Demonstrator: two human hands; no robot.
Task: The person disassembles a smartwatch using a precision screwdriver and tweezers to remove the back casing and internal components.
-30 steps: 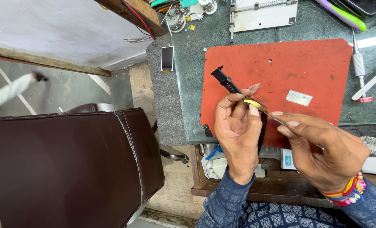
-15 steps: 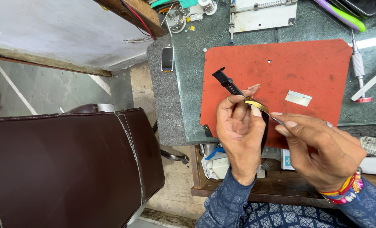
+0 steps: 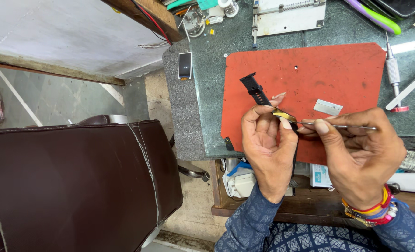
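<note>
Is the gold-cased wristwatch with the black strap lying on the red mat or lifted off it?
Lifted. The left hand pinches the gold-cased wristwatch above the red mat, its black strap sticking up free.

light: bright, even, diffuse | shadows: soft, faint beneath hands | focus: sharp | glare: none | edges: wide-angle bowing

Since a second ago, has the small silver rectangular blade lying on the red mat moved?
No. The small silver rectangular blade lies at the same spot on the red mat, right of the mat's middle, beyond the right hand, as before.
</note>
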